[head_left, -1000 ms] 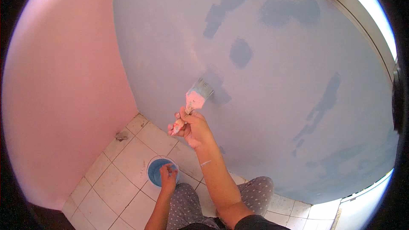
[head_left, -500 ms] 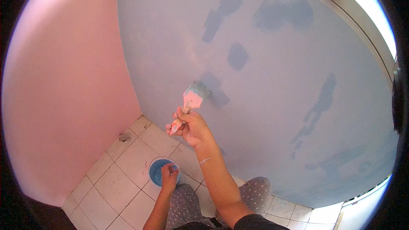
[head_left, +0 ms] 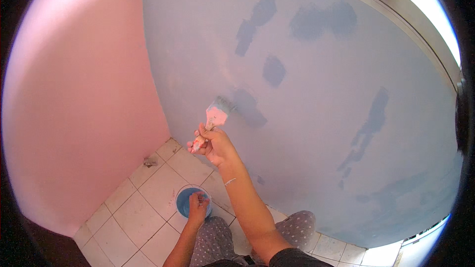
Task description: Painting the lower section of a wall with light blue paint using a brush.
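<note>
My right hand (head_left: 217, 146) is closed around the handle of a flat paintbrush (head_left: 215, 116) with a pink-smeared ferrule. Its blue-grey bristles point up toward the wall (head_left: 316, 89), at the left edge of a darker paint patch (head_left: 249, 108); whether they touch it I cannot tell. Lower and to the left, my left hand (head_left: 199, 208) has its fingers closed at the edge of a round bucket (head_left: 184, 202) of blue paint. The exact part it grips, rim or handle, is hidden.
A pink wall (head_left: 84, 104) meets the blue-grey one in a corner at the left. Pale floor tiles (head_left: 148, 202) lie below, with a small grey scrap (head_left: 150, 161) by the pink wall. Several darker patches mark the blue-grey wall. A pale frame (head_left: 396, 15) runs along the upper right.
My right hand and the paintbrush have shifted left, so the bristles stand farther left against the darker patch. My left hand stays at the bucket. The view has tilted slightly.
</note>
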A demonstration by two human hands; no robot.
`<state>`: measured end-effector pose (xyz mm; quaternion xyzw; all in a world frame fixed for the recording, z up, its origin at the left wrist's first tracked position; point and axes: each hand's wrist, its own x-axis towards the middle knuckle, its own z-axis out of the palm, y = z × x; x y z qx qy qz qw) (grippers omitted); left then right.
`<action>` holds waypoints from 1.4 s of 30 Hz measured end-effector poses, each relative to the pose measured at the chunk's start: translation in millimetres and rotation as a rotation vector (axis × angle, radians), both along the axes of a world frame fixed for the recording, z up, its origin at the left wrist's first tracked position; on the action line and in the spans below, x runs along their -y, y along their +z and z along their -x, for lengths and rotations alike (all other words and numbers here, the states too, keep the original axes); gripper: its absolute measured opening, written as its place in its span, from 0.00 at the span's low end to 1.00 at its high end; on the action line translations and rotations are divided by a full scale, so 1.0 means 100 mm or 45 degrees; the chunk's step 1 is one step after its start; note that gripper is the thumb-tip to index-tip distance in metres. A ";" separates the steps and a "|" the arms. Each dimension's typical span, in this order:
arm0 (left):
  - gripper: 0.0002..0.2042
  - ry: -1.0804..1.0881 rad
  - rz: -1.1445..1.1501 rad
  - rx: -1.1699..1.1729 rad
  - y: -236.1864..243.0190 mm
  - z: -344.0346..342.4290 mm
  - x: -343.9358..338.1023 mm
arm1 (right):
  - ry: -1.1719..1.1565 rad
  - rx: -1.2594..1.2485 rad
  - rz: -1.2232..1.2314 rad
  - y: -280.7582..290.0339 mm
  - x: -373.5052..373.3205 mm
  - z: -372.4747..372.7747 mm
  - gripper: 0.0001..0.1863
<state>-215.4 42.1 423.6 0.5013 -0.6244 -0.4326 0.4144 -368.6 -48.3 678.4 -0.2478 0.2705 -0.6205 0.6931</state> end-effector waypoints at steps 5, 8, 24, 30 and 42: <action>0.15 -0.018 -0.074 -0.164 -0.17 0.05 0.02 | -0.207 -0.144 0.180 0.13 -0.10 -0.10 0.12; 0.14 -0.033 -0.047 0.059 0.02 0.15 -0.09 | -0.289 -0.135 0.175 0.00 0.09 0.04 0.12; 0.14 -0.051 -0.057 -0.160 -0.41 0.05 -0.02 | -0.171 -0.002 0.312 0.22 -0.01 -0.05 0.13; 0.14 -0.066 0.020 -0.067 -0.45 0.10 -0.01 | -0.201 0.231 0.151 0.28 0.06 0.04 0.14; 0.14 -0.079 -0.030 -0.089 -0.33 0.07 -0.02 | -0.011 0.188 0.253 0.36 -0.04 0.09 0.08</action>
